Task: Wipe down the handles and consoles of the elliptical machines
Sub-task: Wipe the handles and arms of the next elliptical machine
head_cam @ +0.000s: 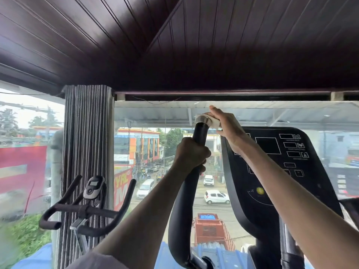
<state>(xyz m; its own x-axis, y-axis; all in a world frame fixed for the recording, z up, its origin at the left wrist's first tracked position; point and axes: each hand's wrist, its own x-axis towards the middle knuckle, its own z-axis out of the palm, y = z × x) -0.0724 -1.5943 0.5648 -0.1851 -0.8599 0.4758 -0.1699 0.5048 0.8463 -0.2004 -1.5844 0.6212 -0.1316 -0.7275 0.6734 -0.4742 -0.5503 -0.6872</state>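
Where the black handle rises from bottom centre, its long axis runs near upright, curving slightly right toward the top and ending in a metal cap that points up at the ceiling. Left hand: fingers curled tight round the handle, about a third of the way down from the cap. Right hand: at the very top, pressing a white cloth against the cap; fingers wrap over the cloth, thumb lifted above it. Cloth sits bunched between palm and cap, mostly hidden on the far side.

Console just right of the handle, dark, upright, tilted back a little; outlined display boxes, a yellow dot low on its face. The right forearm crosses in front of its left edge.

Room: dark panelled ceiling overhead, a full-height window ahead, a ribbed grey pillar left of centre. An exercise bike stands at the pillar's foot, its handlebars toward the camera, small grey display on top. Through the glass, a street well below: white cars, a red truck, coloured buildings.
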